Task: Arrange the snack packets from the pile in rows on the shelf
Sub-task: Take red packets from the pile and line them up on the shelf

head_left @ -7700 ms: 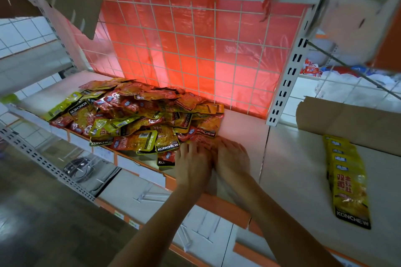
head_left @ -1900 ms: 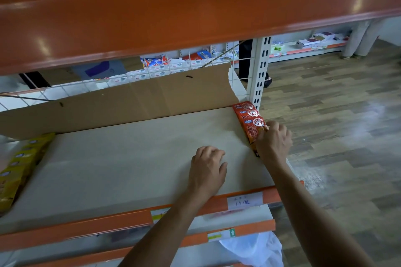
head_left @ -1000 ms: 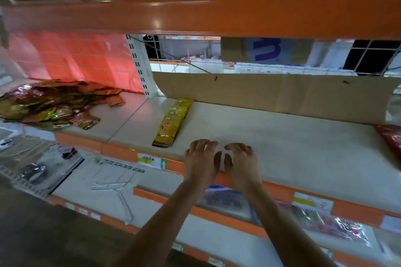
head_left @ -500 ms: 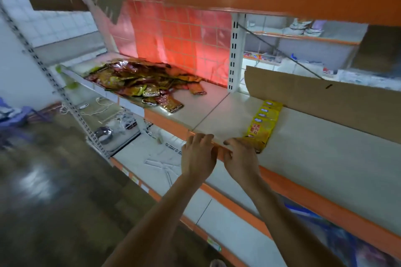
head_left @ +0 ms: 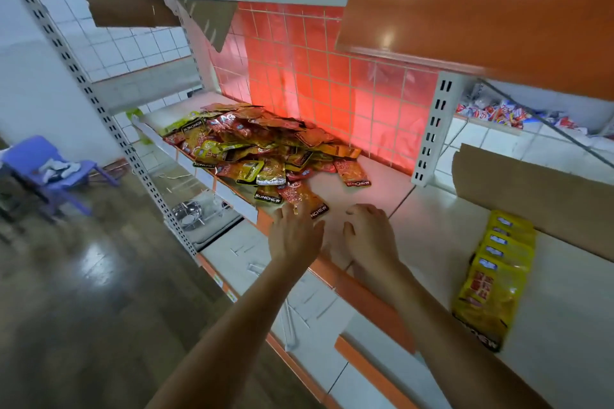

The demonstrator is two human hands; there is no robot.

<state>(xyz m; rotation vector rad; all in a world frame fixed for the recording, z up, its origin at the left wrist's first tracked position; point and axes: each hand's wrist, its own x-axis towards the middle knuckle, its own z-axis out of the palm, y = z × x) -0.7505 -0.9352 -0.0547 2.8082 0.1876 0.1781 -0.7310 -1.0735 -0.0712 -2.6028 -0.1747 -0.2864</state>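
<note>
white tiled wall (head_left: pixel 109 46) at left rear. glossy dark wood-look floor (head_left: pixel 83 292) reflecting light. purple plastic chair (head_left: pixel 28 156) at left, white cloth (head_left: pixel 57 168) on seat. red glowing gridded back panel (head_left: pixel 315 83). brown cardboard sheet (head_left: pixel 531 183) at right.

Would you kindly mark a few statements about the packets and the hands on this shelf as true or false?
1. The pile lies in front of the red panel. True.
2. The yellow row lies left of the pile. False: it lies to the right, in the next shelf section.
3. The right hand holds a packet. False: it holds nothing and rests on the shelf.
4. The left hand touches a red packet at the pile's near edge. True.
</note>
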